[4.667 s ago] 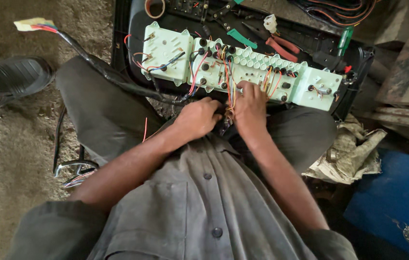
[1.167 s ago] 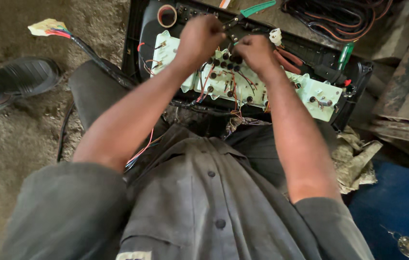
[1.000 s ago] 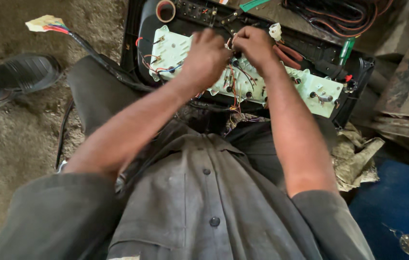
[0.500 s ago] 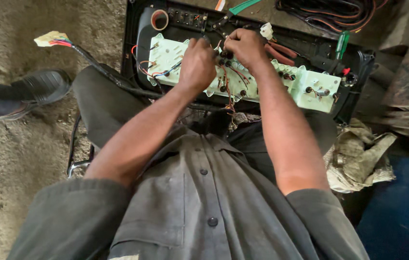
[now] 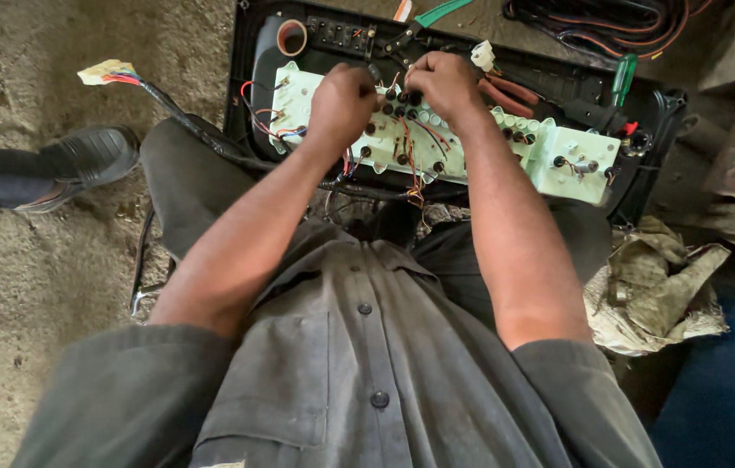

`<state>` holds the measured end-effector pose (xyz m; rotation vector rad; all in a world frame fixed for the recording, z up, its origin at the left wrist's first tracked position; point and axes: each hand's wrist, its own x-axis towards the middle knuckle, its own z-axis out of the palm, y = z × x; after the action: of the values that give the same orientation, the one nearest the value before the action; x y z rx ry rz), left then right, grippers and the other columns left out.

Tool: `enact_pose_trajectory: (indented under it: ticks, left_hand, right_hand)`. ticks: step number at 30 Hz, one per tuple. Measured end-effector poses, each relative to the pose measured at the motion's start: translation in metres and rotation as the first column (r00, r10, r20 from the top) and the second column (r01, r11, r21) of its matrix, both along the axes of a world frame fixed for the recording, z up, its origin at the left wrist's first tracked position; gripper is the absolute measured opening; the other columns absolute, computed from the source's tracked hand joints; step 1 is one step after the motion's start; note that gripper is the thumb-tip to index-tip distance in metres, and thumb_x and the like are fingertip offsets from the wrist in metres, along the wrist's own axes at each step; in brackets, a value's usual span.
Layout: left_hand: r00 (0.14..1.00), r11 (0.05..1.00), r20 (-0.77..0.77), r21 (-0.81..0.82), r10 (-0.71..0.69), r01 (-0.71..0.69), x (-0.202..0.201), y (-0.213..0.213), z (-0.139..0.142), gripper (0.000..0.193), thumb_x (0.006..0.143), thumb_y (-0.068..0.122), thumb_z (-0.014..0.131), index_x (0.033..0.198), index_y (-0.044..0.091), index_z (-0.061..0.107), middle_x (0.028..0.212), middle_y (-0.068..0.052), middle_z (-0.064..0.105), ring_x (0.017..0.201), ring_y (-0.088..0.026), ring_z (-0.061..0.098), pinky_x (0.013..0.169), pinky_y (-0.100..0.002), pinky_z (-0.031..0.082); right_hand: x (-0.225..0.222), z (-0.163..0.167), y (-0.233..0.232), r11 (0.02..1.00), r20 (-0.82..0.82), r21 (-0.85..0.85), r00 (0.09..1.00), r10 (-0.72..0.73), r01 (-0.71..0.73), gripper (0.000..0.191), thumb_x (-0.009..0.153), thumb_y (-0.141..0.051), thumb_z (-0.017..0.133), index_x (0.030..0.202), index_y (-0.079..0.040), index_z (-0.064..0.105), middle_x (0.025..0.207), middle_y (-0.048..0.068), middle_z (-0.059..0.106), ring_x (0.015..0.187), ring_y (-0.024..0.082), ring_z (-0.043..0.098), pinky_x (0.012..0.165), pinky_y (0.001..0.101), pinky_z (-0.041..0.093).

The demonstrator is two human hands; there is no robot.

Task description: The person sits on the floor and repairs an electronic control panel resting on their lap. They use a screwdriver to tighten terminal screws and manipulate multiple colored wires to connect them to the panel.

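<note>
Both hands sit close together on the pale green panel (image 5: pixel 558 156) in the person's lap. The left hand (image 5: pixel 341 102) and right hand (image 5: pixel 443 85) pinch its wires (image 5: pixel 406 152); I cannot tell how tightly.

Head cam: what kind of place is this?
Likely an informal vehicle-electrics repair spot, on the ground outdoors: bare dirt floor, a pale green instrument-cluster back with loose wiring, pliers and a tape roll lying by the hands.

Rough sandy dirt floor (image 5: pixel 29 286)
</note>
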<state>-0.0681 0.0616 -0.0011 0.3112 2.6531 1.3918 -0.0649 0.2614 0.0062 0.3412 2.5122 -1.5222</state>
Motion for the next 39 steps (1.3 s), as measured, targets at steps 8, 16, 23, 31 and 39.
enact_pose_trajectory:
  ticks: [8,16,23,31,39]
  left_hand:
    - [0.990,0.992,-0.062,-0.016,-0.124,0.123,0.003,-0.007,0.003,0.035,0.077,0.025,0.088,0.100,0.004,0.072,0.100,-0.015,0.067,0.087,-0.033,0.070,0.075,-0.044,0.057]
    - [0.965,0.962,-0.216,-0.259,-0.147,0.089,0.014,0.005,-0.003,0.034,0.071,0.022,0.090,0.093,0.004,0.071,0.106,-0.015,0.063,0.100,-0.037,0.062,0.082,-0.048,0.053]
    - [0.965,0.986,-0.253,-0.168,-0.063,0.021,0.014,0.005,-0.013,0.022,0.074,0.017,0.088,0.085,0.006,0.072,0.101,-0.012,0.063,0.098,-0.036,0.061,0.081,-0.048,0.052]
    - [0.964,0.989,-0.257,-0.145,-0.068,0.031,0.016,-0.001,-0.012,0.028,0.071,0.019,0.088,0.091,0.007,0.072,0.103,-0.012,0.062,0.100,-0.037,0.060,0.083,-0.048,0.051]
    - [0.911,0.962,-0.318,-0.165,-0.262,0.219,0.015,0.024,-0.007,0.024,0.071,0.026,0.086,0.090,0.015,0.080,0.094,-0.006,0.071,0.100,-0.036,0.060,0.084,-0.051,0.047]
  right_hand:
    - [0.003,0.004,0.001,1.000,-0.045,-0.005,0.999,0.029,-0.029,0.015,0.084,-0.018,0.077,0.094,-0.007,0.079,0.086,0.002,0.077,0.077,0.011,0.068,0.070,0.0291,0.052]
    - [0.013,0.000,0.008,0.968,-0.180,-0.251,0.983,-0.017,-0.029,0.019,0.093,-0.015,0.070,0.107,-0.003,0.074,0.097,0.003,0.076,0.085,0.009,0.070,0.077,0.0244,0.056]
    - [0.107,0.032,0.018,0.962,-0.080,0.268,0.996,-0.026,0.046,0.028,0.094,-0.022,0.076,0.117,-0.007,0.074,0.099,0.010,0.077,0.087,0.016,0.071,0.080,0.0311,0.054]
    - [0.082,0.064,0.015,0.857,-0.297,0.513,0.928,0.226,-0.045,0.016,0.089,-0.017,0.083,0.100,-0.006,0.080,0.090,0.014,0.075,0.082,0.024,0.070,0.077,0.0369,0.055]
    - [0.053,0.046,0.015,0.999,-0.113,-0.025,0.993,-0.031,0.028,0.011,0.092,-0.010,0.079,0.099,-0.002,0.077,0.082,0.003,0.074,0.073,0.008,0.067,0.066,0.0225,0.053]
